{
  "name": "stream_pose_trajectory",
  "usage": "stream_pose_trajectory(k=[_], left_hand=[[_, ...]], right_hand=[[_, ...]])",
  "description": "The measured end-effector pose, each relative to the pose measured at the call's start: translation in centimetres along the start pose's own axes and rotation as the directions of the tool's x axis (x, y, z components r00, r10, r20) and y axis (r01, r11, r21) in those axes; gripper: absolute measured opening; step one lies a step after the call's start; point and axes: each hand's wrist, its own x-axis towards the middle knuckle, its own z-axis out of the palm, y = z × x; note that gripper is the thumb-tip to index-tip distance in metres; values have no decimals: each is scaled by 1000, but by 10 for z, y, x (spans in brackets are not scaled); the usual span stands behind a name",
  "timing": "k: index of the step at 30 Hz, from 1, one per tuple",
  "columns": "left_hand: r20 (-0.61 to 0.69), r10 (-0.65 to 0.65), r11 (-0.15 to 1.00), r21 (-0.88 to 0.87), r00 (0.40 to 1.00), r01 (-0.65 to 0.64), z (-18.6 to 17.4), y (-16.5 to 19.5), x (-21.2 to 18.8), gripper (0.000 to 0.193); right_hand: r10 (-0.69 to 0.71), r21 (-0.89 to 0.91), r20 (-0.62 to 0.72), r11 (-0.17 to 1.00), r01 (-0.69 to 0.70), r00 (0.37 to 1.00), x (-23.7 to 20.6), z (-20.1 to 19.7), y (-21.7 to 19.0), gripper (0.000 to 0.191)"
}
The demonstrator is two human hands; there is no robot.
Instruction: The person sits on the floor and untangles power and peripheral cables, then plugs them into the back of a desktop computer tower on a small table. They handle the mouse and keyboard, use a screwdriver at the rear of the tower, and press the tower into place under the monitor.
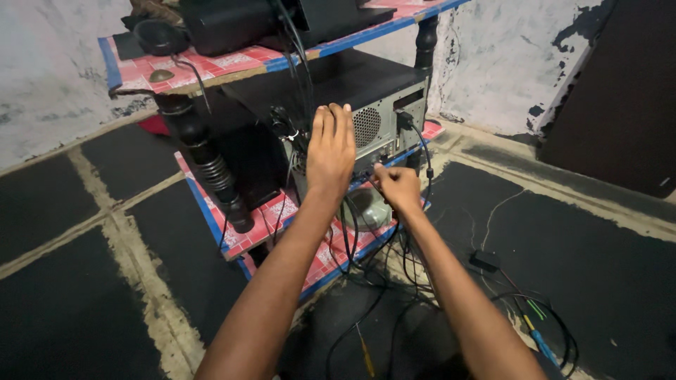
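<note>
Left hand (pixel 331 151) laid flat, fingers (pixel 336 119) straight and open, against the back of the computer case (pixel 380 105) on the shelf (pixel 232 239). Right hand (pixel 396 186) just below and beside, fingers pinched on a cable plug (pixel 375 171) at the case's rear. Tangled cables (pixel 366 274) beneath both hands, on the floor.

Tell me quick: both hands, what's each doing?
Left hand: open, flat against the computer case rear.
Right hand: closed, pinching a black cable end there.
</note>
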Motion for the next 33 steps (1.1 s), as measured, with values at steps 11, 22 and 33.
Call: stream_pose_trajectory(k=[11,22,33], left_hand=[[-46,-14,999,-46,999,12,5,2,-5,60],[-91,-18,995,-95,996,9,6,2,-6,60],[-73,-20,996,-87,997,14,4,3,-6,61]], right_hand=[[-5,84,-97,996,14,995,10,3,2,28],[-28,176,-42,984,35,999,9,8,1,20],[-70,257,49,965,55,996,18,11,5,20]])
